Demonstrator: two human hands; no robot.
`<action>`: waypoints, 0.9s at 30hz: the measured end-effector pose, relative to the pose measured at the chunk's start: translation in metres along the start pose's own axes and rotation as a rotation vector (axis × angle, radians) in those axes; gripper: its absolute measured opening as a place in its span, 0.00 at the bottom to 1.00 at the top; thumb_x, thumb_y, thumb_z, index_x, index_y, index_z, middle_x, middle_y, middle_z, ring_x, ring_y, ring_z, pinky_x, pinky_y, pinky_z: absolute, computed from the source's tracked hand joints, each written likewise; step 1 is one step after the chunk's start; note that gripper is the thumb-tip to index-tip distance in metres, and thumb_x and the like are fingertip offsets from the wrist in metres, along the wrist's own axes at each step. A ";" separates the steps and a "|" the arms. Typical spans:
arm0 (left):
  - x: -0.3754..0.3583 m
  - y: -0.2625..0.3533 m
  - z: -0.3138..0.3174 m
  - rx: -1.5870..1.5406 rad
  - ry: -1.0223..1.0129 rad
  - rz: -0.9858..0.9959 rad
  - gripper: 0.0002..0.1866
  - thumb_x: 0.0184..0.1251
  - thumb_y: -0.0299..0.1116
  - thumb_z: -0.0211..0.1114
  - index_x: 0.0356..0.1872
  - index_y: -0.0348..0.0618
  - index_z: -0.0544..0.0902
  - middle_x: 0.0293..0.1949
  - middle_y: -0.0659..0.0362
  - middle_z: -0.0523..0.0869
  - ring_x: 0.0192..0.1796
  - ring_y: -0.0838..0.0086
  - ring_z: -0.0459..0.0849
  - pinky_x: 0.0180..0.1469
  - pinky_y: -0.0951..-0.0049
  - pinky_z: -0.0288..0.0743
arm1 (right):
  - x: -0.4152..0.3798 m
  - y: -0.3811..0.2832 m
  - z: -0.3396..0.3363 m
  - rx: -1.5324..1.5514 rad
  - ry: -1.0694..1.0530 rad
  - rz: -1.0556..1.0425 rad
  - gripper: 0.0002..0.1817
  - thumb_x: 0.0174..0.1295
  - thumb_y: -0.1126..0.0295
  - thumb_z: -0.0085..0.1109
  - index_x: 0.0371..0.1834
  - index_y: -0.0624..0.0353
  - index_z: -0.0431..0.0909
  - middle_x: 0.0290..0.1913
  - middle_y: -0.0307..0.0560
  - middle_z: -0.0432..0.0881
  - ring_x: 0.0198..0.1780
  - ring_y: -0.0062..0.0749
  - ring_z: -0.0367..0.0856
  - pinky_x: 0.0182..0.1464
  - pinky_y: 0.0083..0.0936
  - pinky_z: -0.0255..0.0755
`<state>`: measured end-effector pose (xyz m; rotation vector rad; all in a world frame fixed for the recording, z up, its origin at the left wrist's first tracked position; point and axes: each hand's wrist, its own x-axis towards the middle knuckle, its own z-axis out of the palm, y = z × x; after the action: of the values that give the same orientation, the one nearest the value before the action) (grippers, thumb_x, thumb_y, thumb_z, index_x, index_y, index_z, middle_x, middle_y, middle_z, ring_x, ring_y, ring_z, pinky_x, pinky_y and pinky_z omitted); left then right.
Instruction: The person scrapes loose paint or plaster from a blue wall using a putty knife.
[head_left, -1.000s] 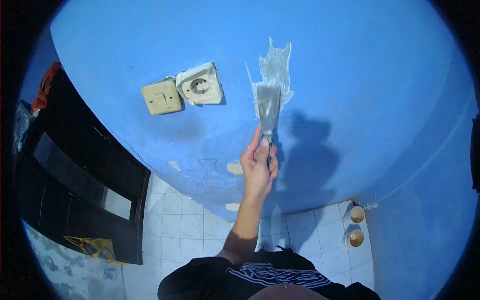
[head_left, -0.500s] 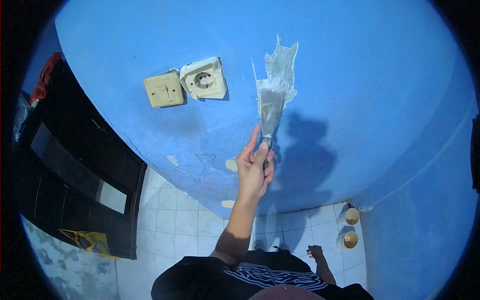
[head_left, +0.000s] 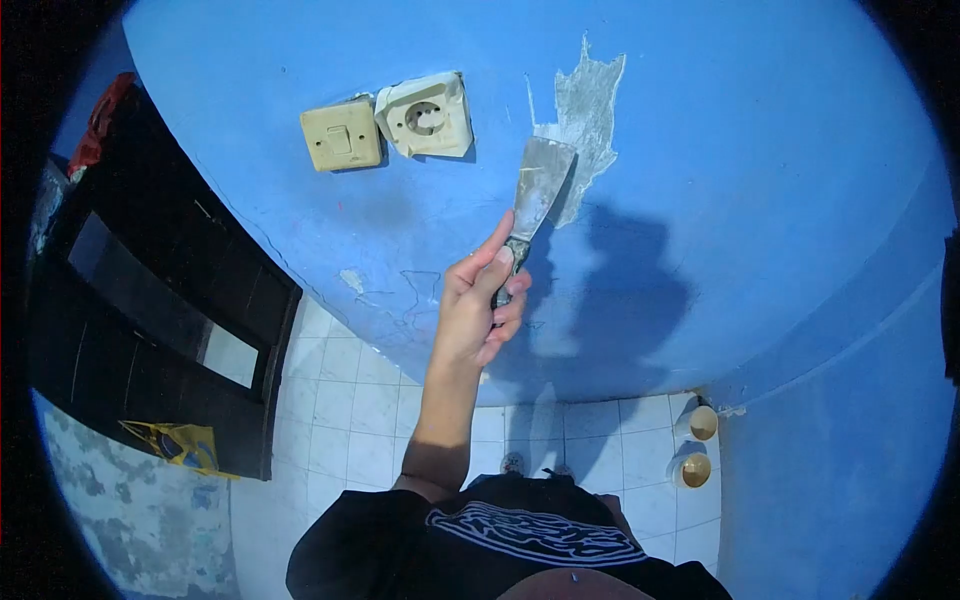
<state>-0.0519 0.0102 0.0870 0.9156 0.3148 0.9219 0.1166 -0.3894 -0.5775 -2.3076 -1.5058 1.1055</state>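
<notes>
My left hand (head_left: 482, 290) is closed around the dark handle of a putty knife (head_left: 540, 185), with its index finger stretched along the handle toward the blade. The wide metal blade points up and overlaps the lower left edge of a bare grey patch (head_left: 590, 105) in the blue paint. Jagged paint edges surround this patch, and a thin scratch runs beside it. My right hand is out of sight; only a bit of the right arm (head_left: 613, 508) shows beside my shirt.
Left of the patch, a light switch (head_left: 341, 137) and a wall socket (head_left: 425, 117) are mounted on the blue wall (head_left: 780, 200). Two small tubs (head_left: 692, 470) stand on the white tiled floor (head_left: 340, 400) by the right corner. A dark cabinet-like piece (head_left: 170, 290) is at left.
My left hand and the putty knife have shifted left, and the blade now leans to the right, away from the patch's middle. My right hand has dropped out of view.
</notes>
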 end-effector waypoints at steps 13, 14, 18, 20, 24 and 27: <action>0.014 0.012 0.012 0.088 -0.024 -0.019 0.26 0.78 0.31 0.54 0.74 0.47 0.66 0.25 0.60 0.73 0.15 0.87 0.60 0.11 0.85 0.49 | 0.006 -0.026 -0.047 1.098 0.063 0.610 0.16 0.66 0.59 0.63 0.42 0.62 0.79 0.36 0.50 0.87 0.31 0.34 0.85 0.26 0.31 0.78; 0.011 0.009 0.009 0.094 -0.012 -0.001 0.26 0.78 0.31 0.54 0.74 0.48 0.66 0.25 0.60 0.73 0.15 0.86 0.60 0.11 0.85 0.49 | 0.012 -0.031 -0.049 1.084 0.056 0.604 0.15 0.66 0.59 0.63 0.42 0.62 0.80 0.35 0.49 0.88 0.31 0.33 0.85 0.27 0.31 0.79; 0.000 -0.002 -0.002 0.037 0.004 0.003 0.26 0.78 0.32 0.54 0.74 0.48 0.66 0.25 0.60 0.73 0.15 0.86 0.60 0.11 0.86 0.49 | -0.006 -0.032 -0.045 0.652 0.015 0.171 0.19 0.68 0.54 0.58 0.43 0.63 0.82 0.37 0.45 0.89 0.35 0.29 0.86 0.32 0.32 0.81; 0.008 0.001 0.007 0.023 -0.006 -0.011 0.26 0.77 0.32 0.55 0.74 0.49 0.66 0.25 0.60 0.73 0.15 0.86 0.60 0.11 0.86 0.49 | 0.005 0.001 -0.009 0.232 -0.026 0.171 0.24 0.68 0.47 0.54 0.41 0.60 0.84 0.39 0.47 0.89 0.37 0.35 0.87 0.41 0.36 0.81; 0.006 0.002 0.009 0.002 -0.007 0.003 0.26 0.78 0.32 0.55 0.74 0.49 0.66 0.24 0.61 0.72 0.16 0.87 0.59 0.11 0.86 0.47 | -0.003 -0.013 0.000 -0.159 -0.043 -0.052 0.25 0.66 0.43 0.52 0.39 0.53 0.86 0.38 0.50 0.89 0.39 0.47 0.87 0.47 0.42 0.78; -0.003 0.004 0.002 0.008 -0.042 0.003 0.26 0.78 0.31 0.54 0.74 0.50 0.66 0.24 0.61 0.72 0.16 0.87 0.59 0.11 0.86 0.46 | 0.005 -0.039 -0.019 -0.310 -0.028 -0.179 0.25 0.66 0.42 0.52 0.39 0.50 0.86 0.38 0.53 0.88 0.39 0.52 0.86 0.45 0.44 0.78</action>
<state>-0.0548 0.0075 0.0907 0.9421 0.2814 0.9034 0.1021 -0.3625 -0.5468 -2.2904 -1.9723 0.9165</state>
